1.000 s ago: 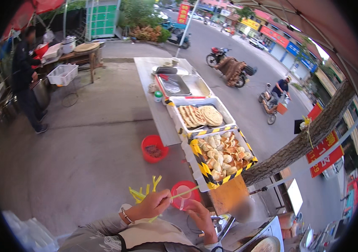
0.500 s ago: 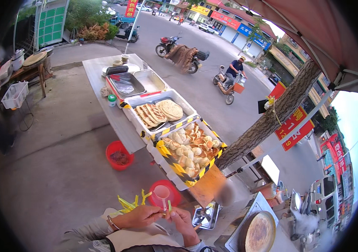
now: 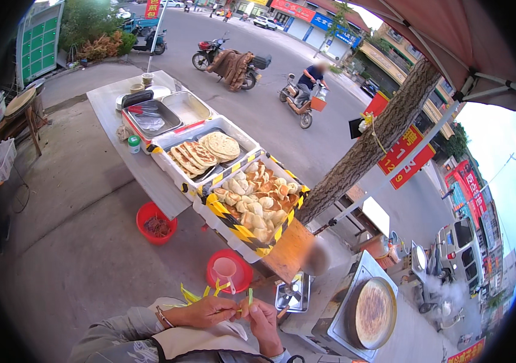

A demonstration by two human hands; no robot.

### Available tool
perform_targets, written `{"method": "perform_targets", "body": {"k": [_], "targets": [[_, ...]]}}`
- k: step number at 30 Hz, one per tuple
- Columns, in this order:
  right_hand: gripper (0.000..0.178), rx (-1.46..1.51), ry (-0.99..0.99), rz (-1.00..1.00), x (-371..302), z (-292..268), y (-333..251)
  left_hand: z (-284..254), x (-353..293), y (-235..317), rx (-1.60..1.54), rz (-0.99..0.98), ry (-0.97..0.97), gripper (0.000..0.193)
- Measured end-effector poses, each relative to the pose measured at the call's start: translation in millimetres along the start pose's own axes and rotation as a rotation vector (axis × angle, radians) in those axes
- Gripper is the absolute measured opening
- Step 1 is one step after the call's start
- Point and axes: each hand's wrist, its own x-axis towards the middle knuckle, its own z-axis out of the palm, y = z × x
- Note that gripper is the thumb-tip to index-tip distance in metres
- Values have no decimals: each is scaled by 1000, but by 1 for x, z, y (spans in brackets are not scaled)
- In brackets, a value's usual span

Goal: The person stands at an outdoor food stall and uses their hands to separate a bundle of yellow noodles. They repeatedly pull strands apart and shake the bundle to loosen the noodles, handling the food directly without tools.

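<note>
Both my hands are close together in front of my body, low in the picture. My left hand (image 3: 206, 311), with a bracelet at the wrist, is closed in a pinch. Yellow-green leaf-like strips (image 3: 192, 294) stick out just beyond it. Opposite it, my right hand (image 3: 262, 322) has its thumb and fingers closed on a thin green stalk (image 3: 250, 296), whose tip points up. The fingertips almost meet, and what lies between them is partly hidden. Just past my hands, a red basin (image 3: 243, 276) holds a pale pink ladle-like scoop (image 3: 226, 268).
A crate of browned buns (image 3: 264, 202) and a tray of flatbreads (image 3: 200, 154) stand on the table (image 3: 115, 124) ahead. Another red basin (image 3: 156, 227) sits on the ground. To the right is a round pan (image 3: 373, 313) on a stove. A scooter rider (image 3: 309, 88) is on the road.
The whole scene has shifted left and slightly up in the picture, so more of the stove shows at right. My hands stay together, still pinching the green stalk.
</note>
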Motion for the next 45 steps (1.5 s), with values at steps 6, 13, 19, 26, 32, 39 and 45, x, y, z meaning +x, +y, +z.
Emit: {"method": "perform_targets", "body": {"k": [6,13,19,26,32,39,45], "targets": [[31,253,52,83,-1,-12,25,5,10,-9,28,-17,-316,18],[50,-608,-646,274,29,-13,-3,20,27,-43,249,-240,-629,25],[59,-950,-803,314,32,24,13,29,24,-43,266,-149,-613,24],[45,-905,-767,220,20,22,39,34,20,-46,229,-122,-538,24],[41,-888,-768,231,16,25,42,38,15,-48,209,-118,-479,24],[41,-852,-805,172,14,27,46,38,14,-47,212,-128,-429,24],[43,-835,-849,216,16,30,28,46,17,-46,230,-139,-401,23]]}}
